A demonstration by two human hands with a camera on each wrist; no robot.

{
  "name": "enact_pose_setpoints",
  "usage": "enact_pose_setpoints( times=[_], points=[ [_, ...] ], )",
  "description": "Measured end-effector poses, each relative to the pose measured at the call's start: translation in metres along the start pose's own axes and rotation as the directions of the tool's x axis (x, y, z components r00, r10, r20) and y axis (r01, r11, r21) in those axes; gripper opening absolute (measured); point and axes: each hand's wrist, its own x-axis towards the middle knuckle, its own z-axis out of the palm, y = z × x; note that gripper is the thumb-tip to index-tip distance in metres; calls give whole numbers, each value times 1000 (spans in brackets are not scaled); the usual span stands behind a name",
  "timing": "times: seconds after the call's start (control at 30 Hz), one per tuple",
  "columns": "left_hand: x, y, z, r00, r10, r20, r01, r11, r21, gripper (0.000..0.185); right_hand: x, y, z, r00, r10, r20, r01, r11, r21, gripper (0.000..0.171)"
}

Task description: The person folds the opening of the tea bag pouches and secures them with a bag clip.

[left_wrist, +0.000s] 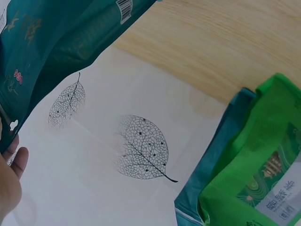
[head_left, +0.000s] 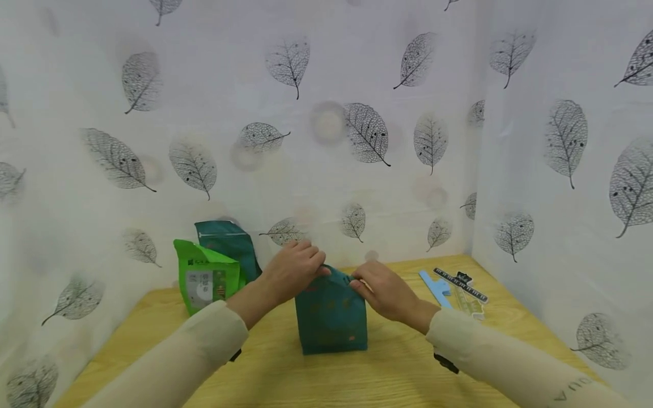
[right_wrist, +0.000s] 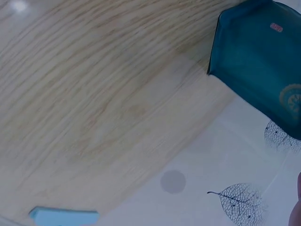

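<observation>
Head view: the dark teal, matte foil stand-up pouch stands mid-counter, pale wood grain. Left hand and right hand pinch its top edge; judged mid-seal, not finished.
Left wrist: glossy green pouch beside.
Right wrist: teal pouch's flat base corner.

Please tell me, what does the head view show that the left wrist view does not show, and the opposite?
Only the head view shows both hands, the left hand and the right hand, pinching the top of the teal pouch, plus the blue clip and the rulers on the wooden table.

Only the left wrist view shows a barcode on the teal pouch.

Both show the teal pouch, the green bag with a second teal bag behind it, the table, and the leaf-print cloth.
</observation>
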Motion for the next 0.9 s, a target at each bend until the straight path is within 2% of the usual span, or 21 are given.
enact_pose_setpoints(
  times=[0.13, 0.27, 0.53, 0.63, 0.9],
  points=[
    [-1, 0, 1, 1000, 10, -2, -10, 1000, -26, 27, -6, 5, -12, 996, 74, 56, -73, 997, -30, 13],
    [-1, 0, 2, 1000, 16, -14, -17, 999, -33, 27, -15, 16, -27, 979, 172, 108, -163, 983, -89, 18],
    [-1, -1, 2, 1000, 17, -20, -18, 999, -42, 25, -44, 48, -53, 949, 287, 134, -253, 942, -222, 24],
    [-1, -1, 2, 1000, 16, -18, -17, 999, -41, 25, -57, 60, -63, 927, 342, 155, -293, 917, -272, 26],
    [-3, -1, 3, 999, 24, -33, -26, 999, -37, 24, -91, 84, -87, 848, 486, 212, -386, 840, -381, 28]
  ],
)
